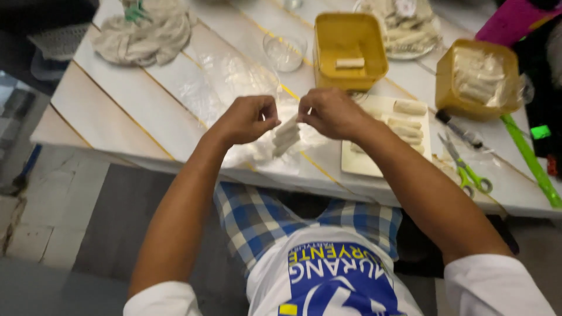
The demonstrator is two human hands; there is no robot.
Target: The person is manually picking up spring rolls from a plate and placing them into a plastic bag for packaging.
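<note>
My left hand (249, 117) and my right hand (331, 112) are held close together over the white table (117, 111), fingers pinched. Between them hangs a clear plastic bag (287, 136) with several pale rolled pieces inside. Both hands grip the bag's top. A white cutting board (374, 164) with more pale rolls (408, 107) lies just right of my right hand.
A yellow tub (349, 50) with one roll sits behind my hands, another yellow tub (477, 79) full of rolls at the right. Green scissors (465, 167), a glass cup (285, 51), loose plastic bags (225, 82), a crumpled cloth (143, 32) and a plate of rolls (407, 29) lie around.
</note>
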